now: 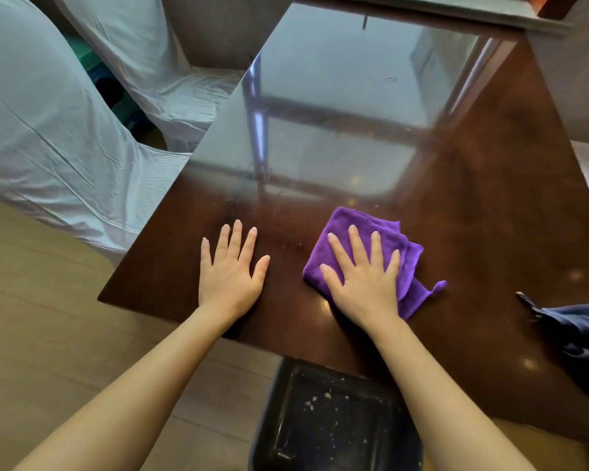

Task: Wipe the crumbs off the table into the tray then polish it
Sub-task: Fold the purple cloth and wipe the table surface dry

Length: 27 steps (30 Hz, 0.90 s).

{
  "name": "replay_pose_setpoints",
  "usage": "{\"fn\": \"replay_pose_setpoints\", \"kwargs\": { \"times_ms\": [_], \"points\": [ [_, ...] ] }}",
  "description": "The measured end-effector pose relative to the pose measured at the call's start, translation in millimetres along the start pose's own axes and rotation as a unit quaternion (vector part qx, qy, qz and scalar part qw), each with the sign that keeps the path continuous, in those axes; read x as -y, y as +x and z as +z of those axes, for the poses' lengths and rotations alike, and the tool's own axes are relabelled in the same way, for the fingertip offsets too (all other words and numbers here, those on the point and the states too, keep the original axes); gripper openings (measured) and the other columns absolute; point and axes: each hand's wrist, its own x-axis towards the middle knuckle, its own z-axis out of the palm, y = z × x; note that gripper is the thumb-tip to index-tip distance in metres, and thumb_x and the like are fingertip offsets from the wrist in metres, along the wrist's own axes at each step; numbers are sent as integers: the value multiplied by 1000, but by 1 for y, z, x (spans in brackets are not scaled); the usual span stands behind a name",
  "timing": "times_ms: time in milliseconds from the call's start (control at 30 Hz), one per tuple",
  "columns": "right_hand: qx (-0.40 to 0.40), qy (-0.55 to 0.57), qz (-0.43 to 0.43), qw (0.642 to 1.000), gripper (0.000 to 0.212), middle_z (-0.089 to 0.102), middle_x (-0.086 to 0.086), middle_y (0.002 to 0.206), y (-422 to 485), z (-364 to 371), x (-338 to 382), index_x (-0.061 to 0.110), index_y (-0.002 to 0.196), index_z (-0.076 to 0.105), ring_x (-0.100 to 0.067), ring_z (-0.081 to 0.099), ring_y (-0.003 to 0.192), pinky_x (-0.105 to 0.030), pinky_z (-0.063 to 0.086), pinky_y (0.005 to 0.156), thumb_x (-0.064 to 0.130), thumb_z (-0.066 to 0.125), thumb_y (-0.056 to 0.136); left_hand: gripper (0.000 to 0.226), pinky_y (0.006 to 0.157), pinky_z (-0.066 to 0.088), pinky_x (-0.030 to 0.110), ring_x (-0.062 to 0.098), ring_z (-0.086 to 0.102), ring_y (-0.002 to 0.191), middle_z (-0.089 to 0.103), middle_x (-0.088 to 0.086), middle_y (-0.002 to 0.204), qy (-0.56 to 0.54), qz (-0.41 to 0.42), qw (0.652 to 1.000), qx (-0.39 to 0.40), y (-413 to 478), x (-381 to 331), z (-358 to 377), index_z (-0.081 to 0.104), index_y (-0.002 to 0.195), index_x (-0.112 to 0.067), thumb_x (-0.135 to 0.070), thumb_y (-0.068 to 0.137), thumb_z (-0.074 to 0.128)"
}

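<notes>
A glossy dark brown wooden table (483,205) fills the middle of the head view. A folded purple cloth (351,229) lies on it near the front edge. My right hand (364,280) presses flat on the cloth, fingers spread. My left hand (230,270) rests flat on the bare tabletop to the cloth's left, fingers apart, holding nothing. Below the table's front edge sits a black tray (334,433) with pale crumbs scattered in it. A few faint specks and smears show on the tabletop beyond my hands.
White fabric-covered chairs (55,137) stand to the left and back left of the table. A dark blue cloth (582,341) lies at the table's right edge. Light wooden floor (48,317) shows at the lower left. A window ledge runs along the far side.
</notes>
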Motion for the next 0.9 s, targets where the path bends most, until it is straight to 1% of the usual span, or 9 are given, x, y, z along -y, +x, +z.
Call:
{"fn": "replay_pose_setpoints", "kwargs": {
  "times_ms": [133, 233, 300, 400, 467, 533, 633, 733, 900],
  "points": [
    [-5, -3, -38, 999, 58, -1, 10, 157, -53, 8, 19, 46, 142, 2, -26, -8, 144, -55, -9, 113, 62, 15, 88, 62, 116, -3, 47, 19, -1, 145, 5, 3, 158, -9, 6, 1000, -12, 0, 2, 3, 7, 146, -27, -55, 90, 13],
    [-16, -15, -41, 999, 56, 6, 10, 156, -87, 9, 5, 46, 143, 6, -23, -2, 144, -54, 4, 115, 61, 16, 90, 62, 116, -1, 48, 20, 2, 145, 8, 3, 157, -17, 10, 1000, -18, 1, 3, 5, 11, 145, -27, -56, 91, 15],
    [-16, -21, -23, 999, 55, 7, 11, 155, -102, 6, -12, 46, 143, 8, -21, -1, 144, -52, 7, 116, 60, 17, 90, 62, 116, -2, 47, 20, 2, 145, 8, 3, 157, -18, 13, 1000, -18, 1, 4, 6, 11, 145, -27, -56, 91, 15],
    [-11, -21, 24, 999, 56, 3, 12, 155, -114, 0, -38, 46, 142, 8, -19, -4, 144, -50, 3, 116, 62, 12, 89, 64, 116, -3, 47, 19, 1, 145, 7, 2, 158, -13, 10, 1000, -15, 0, 4, 6, 10, 145, -27, -57, 89, 12],
    [-13, -17, 62, 998, 57, 4, 11, 155, -117, -7, -57, 45, 142, 12, -18, -4, 144, -49, 3, 115, 62, 14, 88, 64, 116, -3, 47, 19, 0, 145, 6, 3, 158, -8, 9, 1000, -13, 0, 3, 4, 10, 146, -27, -58, 89, 11],
    [-11, -18, 101, 995, 56, 5, 10, 157, -113, -12, -76, 45, 142, 12, -18, -3, 144, -51, 4, 114, 61, 20, 90, 64, 115, -3, 47, 19, 0, 145, 6, 3, 158, -7, 8, 1000, -11, -1, 3, 3, 10, 146, -26, -57, 89, 12],
    [-10, -22, 148, 989, 55, 5, 7, 158, -90, -16, -95, 45, 142, 9, -23, 0, 145, -53, 3, 114, 57, 25, 91, 64, 115, -4, 47, 19, -1, 145, 5, 3, 158, -5, 6, 1000, -10, -1, 2, 2, 9, 146, -26, -57, 90, 13],
    [-7, -7, 175, 985, 55, 3, 5, 159, -54, -22, -115, 45, 143, 8, -27, -1, 145, -56, 1, 113, 56, 25, 92, 64, 116, -5, 47, 19, -3, 145, 3, 3, 158, -5, 7, 1000, -3, 0, 2, 1, 8, 146, -26, -57, 90, 12],
    [33, 25, 193, 980, 56, -1, 6, 159, -1, -37, -148, 44, 143, 7, -28, -5, 144, -58, -3, 113, 61, 21, 91, 63, 116, -5, 46, 18, -4, 145, 2, 2, 158, -7, 5, 1000, 1, 0, 1, 0, 7, 146, -27, -57, 90, 13]
  ]
}}
